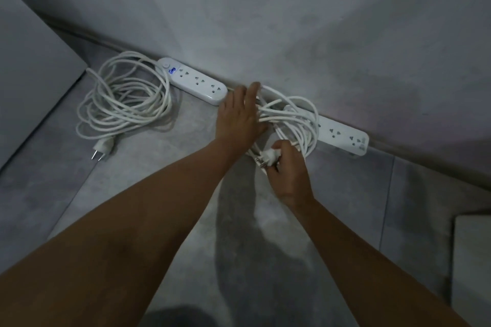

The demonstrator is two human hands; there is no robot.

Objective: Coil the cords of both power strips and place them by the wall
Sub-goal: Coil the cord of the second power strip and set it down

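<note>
I have both hands down at the right cord [295, 117]; it sits in loose loops on the floor [148, 194], just in front of the right strip [342, 135], and some loops lie over that strip's near end; the strip lies along the foot of the wall [265, 21]. My left hand [239, 117] lies on the loops with its fingers nearly straight and spread, so it presses them and grips nothing that I can see; its thumb is hidden from me. My right hand [289, 167] has its fingers curled tight round the right plug [268, 158], and the prongs poke out to the left. The left strip [192, 79] is by the wall too; the left cord [125, 98] is in a big round pile beside it, with the left plug [103, 147] flat on the floor; I think that one is done. Here is what could go wrong: the right loops are not tied and are all different sizes, so if I lift the flat hand fast they may spring open and spread out; if I pull on the plug, the cord may drag the strip away from the wall; if I just drop the plug, its stiff end may flip a loop out; the light is dim, so I could miss a loop caught on the strip.
</note>
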